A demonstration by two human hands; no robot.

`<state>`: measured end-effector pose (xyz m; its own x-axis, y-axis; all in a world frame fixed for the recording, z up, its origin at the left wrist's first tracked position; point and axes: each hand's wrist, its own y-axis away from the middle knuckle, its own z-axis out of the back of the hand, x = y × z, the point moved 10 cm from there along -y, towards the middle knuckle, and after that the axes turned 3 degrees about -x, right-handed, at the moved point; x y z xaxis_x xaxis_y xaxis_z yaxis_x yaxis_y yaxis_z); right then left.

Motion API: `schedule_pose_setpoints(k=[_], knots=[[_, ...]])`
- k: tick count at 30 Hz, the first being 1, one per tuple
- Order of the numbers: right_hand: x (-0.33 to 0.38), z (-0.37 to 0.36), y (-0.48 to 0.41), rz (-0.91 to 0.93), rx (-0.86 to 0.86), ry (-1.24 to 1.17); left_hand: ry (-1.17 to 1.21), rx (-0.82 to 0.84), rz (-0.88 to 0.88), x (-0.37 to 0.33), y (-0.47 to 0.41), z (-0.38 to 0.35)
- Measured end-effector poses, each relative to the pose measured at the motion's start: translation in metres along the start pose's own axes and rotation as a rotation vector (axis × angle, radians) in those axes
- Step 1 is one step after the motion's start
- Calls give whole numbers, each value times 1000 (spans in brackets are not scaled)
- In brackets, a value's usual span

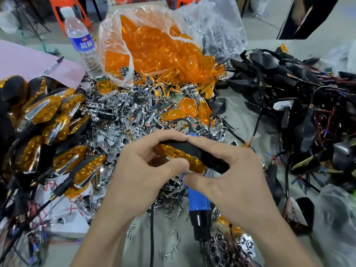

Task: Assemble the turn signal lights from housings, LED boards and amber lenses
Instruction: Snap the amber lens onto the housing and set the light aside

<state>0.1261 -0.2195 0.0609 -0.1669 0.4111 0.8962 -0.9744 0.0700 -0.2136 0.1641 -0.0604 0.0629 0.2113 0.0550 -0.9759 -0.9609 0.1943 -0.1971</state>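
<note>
Light: we see one turn signal light [192, 154] held up between both hands, above the heap in the middle of the bench [248, 116]. Its black shell faces up and to the right, and its amber face is tilted down towards us.
Left hand: the left hand [146, 170] grips the light's left end. Its fingers [169, 135] are curled over the top edge and its thumb presses on the amber face.
Right hand: the right hand [237, 182] pinches the right end, with its forefinger along the black shell and its thumb underneath.
Below the hands: a blue-handled tool [198, 201] lies on the heap with its black end nearest us. Loose screws [173, 235] are scattered beside it on the grey cloth.
Heap: we see a pile of chrome parts [119, 116] just behind the hands, with a few amber lenses [189, 108] lying on it.
Behind: an open clear bag [154, 51] full of amber lenses rests against the chrome pile.
Left: finished lights [48, 132] are stacked in a pile with their wires trailing towards us.
Right: black housings [289, 89] lie tangled with red and black wires.
Far left: a water bottle [81, 37] stands upright next to a pink sheet [25, 60] with a pen [54, 64] on it.
</note>
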Motion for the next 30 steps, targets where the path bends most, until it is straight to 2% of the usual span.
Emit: schedule_pose_setpoints(k=[3,7,12,17,19,21,24,27,29,30], knots=[[-4,-6,-6,2,57,28,132,-96,19,10,1,7],[-20,-30,-18,-48,254,205,188,-208,79,32,3,15],[-34,-48,-14,-29,418,253,230,-250,131,51,10,20],[-37,-49,-12,0,336,195,184,-280,193,65,12,24],[-38,-50,-13,-29,295,173,152,-293,231,70,10,26],[-42,-51,-17,-81,326,196,95,-283,278,73,6,24],[-40,-49,-22,-100,403,323,-75,-172,282,64,-4,18],[-28,-44,-27,-62,390,407,-257,-40,226,41,-15,12],[-23,-41,-32,-89,346,280,-287,-70,169,26,-21,14],[-23,-39,-35,-139,314,122,-234,-116,142,21,-22,17]])
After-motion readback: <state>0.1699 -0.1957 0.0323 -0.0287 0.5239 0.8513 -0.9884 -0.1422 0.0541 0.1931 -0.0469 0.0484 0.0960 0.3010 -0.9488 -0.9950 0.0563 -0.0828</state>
